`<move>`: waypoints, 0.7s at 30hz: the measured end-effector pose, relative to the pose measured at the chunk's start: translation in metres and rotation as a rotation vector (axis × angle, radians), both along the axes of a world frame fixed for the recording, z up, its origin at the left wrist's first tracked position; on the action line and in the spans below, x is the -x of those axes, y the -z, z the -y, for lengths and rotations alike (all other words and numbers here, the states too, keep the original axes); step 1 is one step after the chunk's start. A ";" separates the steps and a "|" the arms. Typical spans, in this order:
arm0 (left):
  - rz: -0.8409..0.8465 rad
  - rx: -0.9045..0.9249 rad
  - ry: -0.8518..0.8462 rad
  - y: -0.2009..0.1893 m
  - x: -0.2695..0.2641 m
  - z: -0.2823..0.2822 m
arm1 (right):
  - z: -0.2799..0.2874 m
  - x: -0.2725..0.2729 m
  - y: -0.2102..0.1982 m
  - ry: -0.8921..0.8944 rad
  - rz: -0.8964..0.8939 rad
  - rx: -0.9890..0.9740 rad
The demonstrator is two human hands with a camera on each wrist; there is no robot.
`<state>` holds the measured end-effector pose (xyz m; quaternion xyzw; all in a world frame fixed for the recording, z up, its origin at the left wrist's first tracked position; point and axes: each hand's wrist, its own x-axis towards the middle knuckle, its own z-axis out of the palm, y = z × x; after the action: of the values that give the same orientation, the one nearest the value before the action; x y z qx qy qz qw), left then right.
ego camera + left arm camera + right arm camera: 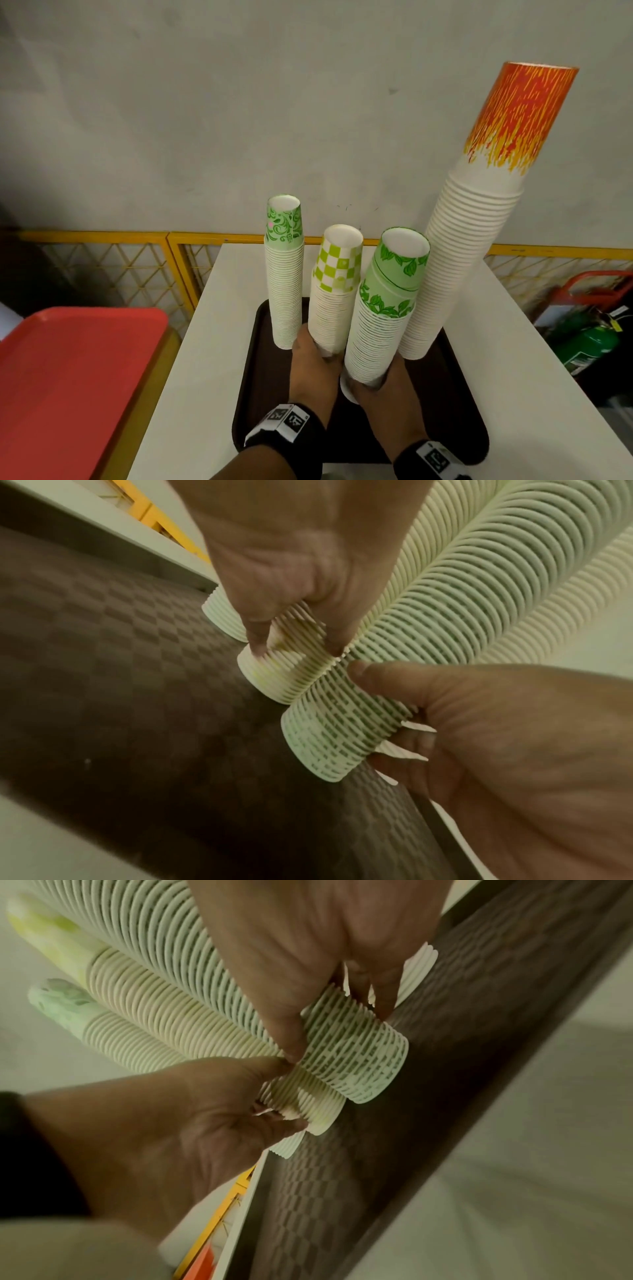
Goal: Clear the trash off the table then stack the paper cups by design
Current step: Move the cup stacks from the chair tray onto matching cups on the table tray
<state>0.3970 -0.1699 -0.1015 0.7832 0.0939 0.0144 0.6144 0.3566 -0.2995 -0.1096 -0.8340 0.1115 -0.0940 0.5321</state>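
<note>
Four upside-down stacks of paper cups stand on a dark brown tray (251,383). From left to right they are a green swirl stack (285,291), a green checkered stack (334,308), a green leaf stack (378,329) and a tall orange flame stack (459,267). My left hand (313,353) grips the base of the checkered stack (274,674). Beside it, my right hand (385,387) grips the base of the leaf stack (359,1058). Both held stacks lean a little. Whether their bases touch the tray is unclear.
The tray lies on a white table (205,359). A red tray (75,377) sits lower at the left. A yellow mesh fence (109,263) runs behind, a green cylinder (589,342) stands at the right, and a grey wall is close behind.
</note>
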 end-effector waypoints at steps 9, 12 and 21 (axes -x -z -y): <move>-0.013 -0.155 0.053 0.000 0.000 -0.016 | 0.005 -0.026 -0.005 0.024 0.018 -0.069; -0.014 -0.319 -0.016 -0.004 0.005 -0.039 | 0.008 -0.029 -0.006 0.024 0.027 -0.065; 0.066 -0.404 -0.026 -0.003 -0.038 -0.081 | 0.010 -0.031 -0.005 0.009 0.020 -0.036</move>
<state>0.4350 -0.0887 -0.0989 0.8883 0.0791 0.0665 0.4474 0.3873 -0.3098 -0.1047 -0.8229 0.1117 -0.1025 0.5476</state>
